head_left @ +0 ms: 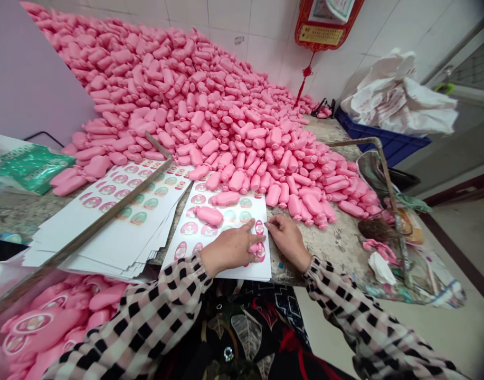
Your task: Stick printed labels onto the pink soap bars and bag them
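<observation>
My left hand (236,245) lies over the right part of a sticker sheet (226,272), its fingers closed around a small pink bottle (257,248) that mostly hides beneath them. Close by on the right, my right hand (287,237) has thumb and forefinger pinched at the sheet's edge, beside an oval pink sticker (259,227); whether anything is between the fingertips is too small to tell. Two more pink bottles, one (209,216) nearer and one (225,198) farther, rest on the same sheet, among round-topped pink and green stickers.
A big heap of pink bottles (210,105) covers the back. Left of my hands, a metal bar (119,203) crosses a stack of sticker sheets (103,248). Labelled bottles (36,322) fill a bag at lower left. A bent metal frame (388,184) and blue crate (384,140) stand right.
</observation>
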Demonstrator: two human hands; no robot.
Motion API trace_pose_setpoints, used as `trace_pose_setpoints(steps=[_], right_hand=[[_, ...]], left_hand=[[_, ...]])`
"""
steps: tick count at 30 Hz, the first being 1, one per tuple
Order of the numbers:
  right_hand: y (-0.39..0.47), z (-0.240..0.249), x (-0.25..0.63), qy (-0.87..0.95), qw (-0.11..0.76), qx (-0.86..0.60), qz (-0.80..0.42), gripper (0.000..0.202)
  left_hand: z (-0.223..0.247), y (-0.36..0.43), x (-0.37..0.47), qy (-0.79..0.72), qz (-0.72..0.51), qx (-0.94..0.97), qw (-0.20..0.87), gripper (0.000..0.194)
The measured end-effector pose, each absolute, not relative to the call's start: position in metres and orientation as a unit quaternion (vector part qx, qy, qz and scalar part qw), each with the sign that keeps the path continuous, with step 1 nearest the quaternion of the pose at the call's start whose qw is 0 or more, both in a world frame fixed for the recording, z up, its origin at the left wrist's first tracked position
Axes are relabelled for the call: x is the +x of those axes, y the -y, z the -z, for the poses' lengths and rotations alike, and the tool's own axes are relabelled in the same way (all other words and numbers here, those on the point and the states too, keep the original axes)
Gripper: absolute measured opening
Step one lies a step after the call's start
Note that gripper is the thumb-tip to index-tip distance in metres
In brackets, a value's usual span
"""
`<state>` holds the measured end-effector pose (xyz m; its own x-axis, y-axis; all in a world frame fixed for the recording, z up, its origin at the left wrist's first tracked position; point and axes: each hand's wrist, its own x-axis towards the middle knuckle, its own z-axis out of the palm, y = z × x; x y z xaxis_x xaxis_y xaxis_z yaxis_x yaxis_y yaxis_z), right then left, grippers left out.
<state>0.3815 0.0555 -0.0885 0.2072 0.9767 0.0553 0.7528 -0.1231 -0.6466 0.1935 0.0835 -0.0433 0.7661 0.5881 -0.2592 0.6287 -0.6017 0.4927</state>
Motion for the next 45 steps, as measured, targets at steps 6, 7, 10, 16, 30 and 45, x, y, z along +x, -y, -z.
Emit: trace_pose_setpoints(steps=[6,7,10,16,30,45], right_hand=[[-0.067,0.083,0.378,0.607,0.27,-0.725,-0.184,0.014],[-0.068,0.082,0.378,0.609,0.266,-0.724,-0.185,0.014],[-0.068,0.079,0.38,0.621,0.254,-0.719,-0.185,0.013],[-0.06,0.074,0.39,0.651,0.213,-0.704,-0.185,0.014],[-0.066,0.084,0.404,0.658,0.235,-0.651,-0.297,0.016],[-0.06,0.055,0.375,0.593,0.151,-0.771,-0.173,0.024]], left_hand=[[0.044,-0.084,0.193,-0.332,0.029,0.897,0.289,0.053],[0.045,-0.084,0.193,-0.333,0.026,0.896,0.291,0.053],[0.045,-0.084,0.193,-0.338,0.025,0.892,0.3,0.053],[0.044,-0.084,0.191,-0.345,0.022,0.884,0.313,0.053],[0.036,-0.089,0.189,-0.331,0.032,0.869,0.366,0.058],[0.023,-0.09,0.197,-0.329,0.108,0.883,0.317,0.061]])
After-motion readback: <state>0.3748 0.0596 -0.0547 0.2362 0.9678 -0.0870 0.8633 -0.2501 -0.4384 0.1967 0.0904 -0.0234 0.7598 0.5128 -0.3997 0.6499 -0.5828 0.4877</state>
